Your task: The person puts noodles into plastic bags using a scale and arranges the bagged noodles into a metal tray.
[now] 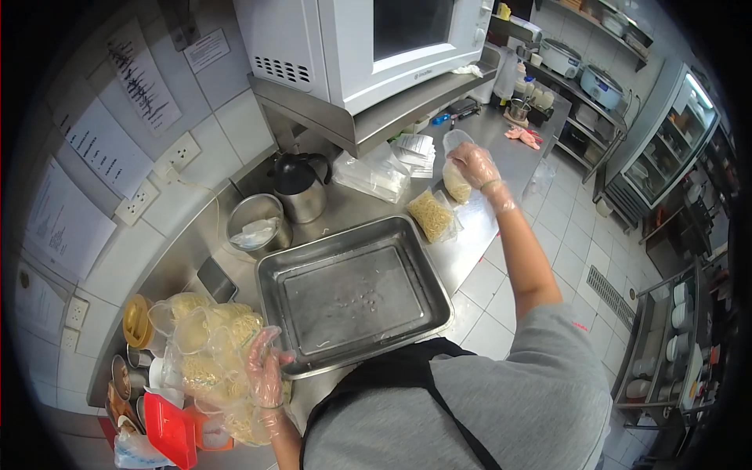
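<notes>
My right hand (474, 166), in a clear plastic glove, is closed on the upper part of a clear bag of noodles (457, 185) over the far right of the steel counter. Another bag of noodles (430, 215) lies just to its left. My left hand (266, 363), gloved too, is beside a pile of bagged noodles (205, 374) at the lower left. Its fingers are extended and apart, close to the near left corner of a large steel tray (356, 356). Only a few small scraps and wet spots show in the tray.
Behind the tray stand a steel pot (261, 249), a black-lidded jug (303, 205) and a pack of plastic bags (374, 174). A microwave (345, 55) sits on a shelf above. A red lid (170, 429) is at lower left; a pink cloth (523, 137) lies at the far end.
</notes>
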The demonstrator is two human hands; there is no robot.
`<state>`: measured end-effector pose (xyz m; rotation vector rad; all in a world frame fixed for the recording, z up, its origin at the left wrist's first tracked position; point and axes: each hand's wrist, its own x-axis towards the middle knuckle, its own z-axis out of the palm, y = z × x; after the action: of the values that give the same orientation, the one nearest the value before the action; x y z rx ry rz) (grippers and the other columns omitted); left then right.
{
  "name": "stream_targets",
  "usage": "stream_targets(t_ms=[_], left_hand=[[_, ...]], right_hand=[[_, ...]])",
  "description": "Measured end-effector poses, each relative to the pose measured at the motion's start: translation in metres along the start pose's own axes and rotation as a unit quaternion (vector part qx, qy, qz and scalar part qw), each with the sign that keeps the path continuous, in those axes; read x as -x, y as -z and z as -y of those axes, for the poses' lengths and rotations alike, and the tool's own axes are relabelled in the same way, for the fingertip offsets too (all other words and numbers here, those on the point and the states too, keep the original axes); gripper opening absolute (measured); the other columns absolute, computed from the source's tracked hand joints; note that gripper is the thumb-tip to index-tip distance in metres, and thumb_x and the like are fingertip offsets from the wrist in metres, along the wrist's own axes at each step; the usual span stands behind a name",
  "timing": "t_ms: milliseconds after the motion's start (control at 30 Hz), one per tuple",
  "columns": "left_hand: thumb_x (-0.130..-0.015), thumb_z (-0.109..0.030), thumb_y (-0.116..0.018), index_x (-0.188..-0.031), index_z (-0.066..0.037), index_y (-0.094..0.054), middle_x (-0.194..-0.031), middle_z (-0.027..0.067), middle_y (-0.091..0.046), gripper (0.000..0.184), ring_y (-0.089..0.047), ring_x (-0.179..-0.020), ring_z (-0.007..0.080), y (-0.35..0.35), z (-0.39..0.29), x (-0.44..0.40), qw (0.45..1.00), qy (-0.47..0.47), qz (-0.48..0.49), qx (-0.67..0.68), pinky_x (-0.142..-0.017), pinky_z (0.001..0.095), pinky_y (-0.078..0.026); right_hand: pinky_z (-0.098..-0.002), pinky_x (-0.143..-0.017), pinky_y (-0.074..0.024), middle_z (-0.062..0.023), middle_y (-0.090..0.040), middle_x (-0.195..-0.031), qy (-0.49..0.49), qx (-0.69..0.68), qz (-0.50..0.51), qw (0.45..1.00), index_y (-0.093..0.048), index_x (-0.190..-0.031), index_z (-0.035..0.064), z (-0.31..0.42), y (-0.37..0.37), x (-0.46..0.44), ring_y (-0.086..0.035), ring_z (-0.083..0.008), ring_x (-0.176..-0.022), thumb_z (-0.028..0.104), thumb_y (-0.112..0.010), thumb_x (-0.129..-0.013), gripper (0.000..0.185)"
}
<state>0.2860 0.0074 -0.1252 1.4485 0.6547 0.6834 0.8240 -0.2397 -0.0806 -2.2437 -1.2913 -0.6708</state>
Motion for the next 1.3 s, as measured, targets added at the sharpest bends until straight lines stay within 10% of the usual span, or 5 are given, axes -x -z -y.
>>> stream_targets(t_ms=[533, 767, 967, 1100, 1300], left_hand=[[-0.085, 0.008, -0.042, -0.119, 0.003, -0.055, -0.116, 0.013, -0.059, 0.037, -0.063, -0.073, 0.0144, 0.003, 0.049, 0.022, 0.994, -0.072, -0.01, -0.083, -0.072, 0.0267, -0.051], [-0.084, 0.01, -0.042, -0.116, 0.004, -0.056, -0.113, 0.0137, -0.058, 0.035, -0.064, -0.073, 0.0166, 0.001, 0.054, 0.025, 0.995, -0.074, -0.012, -0.06, -0.073, 0.0271, -0.051], [-0.083, 0.01, -0.042, -0.116, 0.002, -0.057, -0.112, 0.0138, -0.059, 0.037, -0.065, -0.073, 0.0168, 0.003, 0.053, 0.018, 0.988, -0.088, 0.006, -0.13, -0.075, 0.0296, -0.051], [-0.084, 0.005, -0.046, -0.119, 0.0, -0.057, -0.109, 0.011, -0.059, 0.037, -0.065, -0.078, 0.0138, -0.004, 0.049, 0.021, 0.994, -0.048, -0.008, -0.099, -0.077, 0.0301, -0.051], [-0.084, 0.006, -0.045, -0.121, -0.004, -0.058, -0.102, 0.0092, -0.062, 0.04, -0.066, -0.077, 0.0138, 0.002, 0.047, 0.007, 0.989, -0.082, -0.041, -0.115, -0.073, 0.0281, -0.052]], right_hand=[[-0.0459, -0.112, -0.0248, -0.0293, -0.027, -0.146, 0.146, -0.305, 0.482, 0.809, -0.03, -0.143, 0.0028, 0.297, -0.116, 0.115, -0.024, -0.041, -0.138, 0.056, -0.057, -0.084, 0.084], [-0.0461, -0.115, -0.014, -0.03, -0.019, -0.149, -0.153, -0.082, -0.172, 0.97, -0.013, -0.145, -0.007, 0.153, -0.073, 0.033, -0.015, -0.0423, -0.14, 0.034, -0.075, -0.075, 0.103], [-0.045, -0.114, -0.0193, -0.0242, -0.021, -0.15, -0.352, 0.129, -0.007, 0.927, -0.014, -0.146, -0.0007, 0.013, -0.094, 0.027, -0.02, -0.0409, -0.139, 0.041, -0.076, -0.072, 0.106], [-0.0411, -0.063, -0.0465, -0.0181, -0.064, -0.071, -0.257, 0.016, 0.092, 0.962, -0.067, -0.081, -0.0012, -0.104, -0.161, 0.037, -0.06, -0.0267, -0.069, 0.026, -0.051, -0.086, 0.031], [-0.0312, -0.076, -0.0471, -0.0104, -0.069, -0.094, -0.182, -0.201, 0.002, 0.963, -0.064, -0.112, -0.0031, -0.046, -0.123, 0.004, -0.061, -0.0145, -0.09, 0.017, -0.054, -0.09, 0.031]])
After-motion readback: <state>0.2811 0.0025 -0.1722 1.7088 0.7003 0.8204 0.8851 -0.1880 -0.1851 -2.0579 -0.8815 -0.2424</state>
